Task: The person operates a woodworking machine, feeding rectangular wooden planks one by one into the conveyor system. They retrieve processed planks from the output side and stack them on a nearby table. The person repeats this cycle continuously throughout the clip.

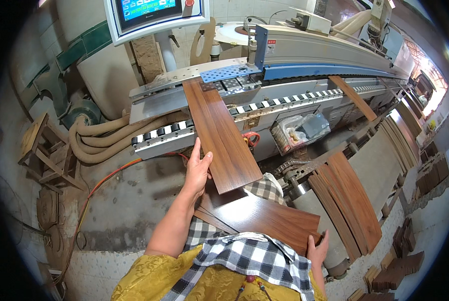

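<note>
A long brown wood-grain board (219,133) lies across the roller rail, its far end at the blue perforated plate (229,72) of a machine. My left hand (198,168) grips its left edge, with the thumb at the top face and the index finger stretched along the side; the other fingers are partly hidden. Closer to my body, a few similar boards (269,215) rest across my lap, the top one glossy with reflected light. My right hand (317,248) is closed on their right end, thumb on top and fingers at the edge.
Stacked brown boards (347,200) sit on a roller conveyor (330,226) at the right. Another board (354,98) juts from the rail farther along. A wire basket (299,133) hangs below the rail. Thick hoses (99,140) and a wooden stool (46,150) stand left, beneath a control screen (149,10).
</note>
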The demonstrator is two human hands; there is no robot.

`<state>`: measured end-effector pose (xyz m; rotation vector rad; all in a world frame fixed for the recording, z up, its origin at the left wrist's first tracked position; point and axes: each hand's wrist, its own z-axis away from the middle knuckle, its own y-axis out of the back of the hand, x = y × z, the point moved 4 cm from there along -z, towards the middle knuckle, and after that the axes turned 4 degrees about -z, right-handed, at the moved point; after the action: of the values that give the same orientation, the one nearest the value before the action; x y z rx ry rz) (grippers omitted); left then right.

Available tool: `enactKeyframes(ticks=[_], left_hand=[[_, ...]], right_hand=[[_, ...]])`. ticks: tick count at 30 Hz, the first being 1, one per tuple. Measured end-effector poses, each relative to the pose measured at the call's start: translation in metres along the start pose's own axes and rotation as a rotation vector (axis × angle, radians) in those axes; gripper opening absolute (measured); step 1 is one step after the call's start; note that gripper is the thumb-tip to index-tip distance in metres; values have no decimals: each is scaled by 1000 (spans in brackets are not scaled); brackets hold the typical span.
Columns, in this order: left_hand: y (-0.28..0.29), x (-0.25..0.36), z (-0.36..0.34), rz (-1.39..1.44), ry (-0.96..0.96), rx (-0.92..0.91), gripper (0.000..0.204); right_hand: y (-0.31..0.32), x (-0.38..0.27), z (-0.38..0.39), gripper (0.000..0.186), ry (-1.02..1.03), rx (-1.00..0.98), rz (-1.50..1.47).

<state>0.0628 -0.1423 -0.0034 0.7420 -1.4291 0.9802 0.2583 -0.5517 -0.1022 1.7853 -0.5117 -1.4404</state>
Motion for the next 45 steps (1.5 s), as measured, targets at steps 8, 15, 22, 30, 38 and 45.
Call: enactKeyframes(ticks=[8, 15, 22, 30, 38, 45], left_hand=[[0, 1, -1, -29, -1, -3, 64], [-3, 0, -1, -20, 0, -11, 65], [-4, 0, -1, -39, 11, -21, 64], [-3, -1, -2, -43, 12, -21, 64], [-4, -3, -4, -57, 40, -47, 63], [-33, -6, -16, -9, 59, -95, 68]], right_hand=[[10, 36, 18, 35, -113, 36, -117], [-3, 55, 15, 20, -188, -119, -493], [-7, 72, 2, 20, -410, -99, -781], [7, 64, -3, 16, -535, -242, -703], [10, 83, -17, 19, -440, -69, -957], [11, 63, -20, 24, -548, -209, -1081]])
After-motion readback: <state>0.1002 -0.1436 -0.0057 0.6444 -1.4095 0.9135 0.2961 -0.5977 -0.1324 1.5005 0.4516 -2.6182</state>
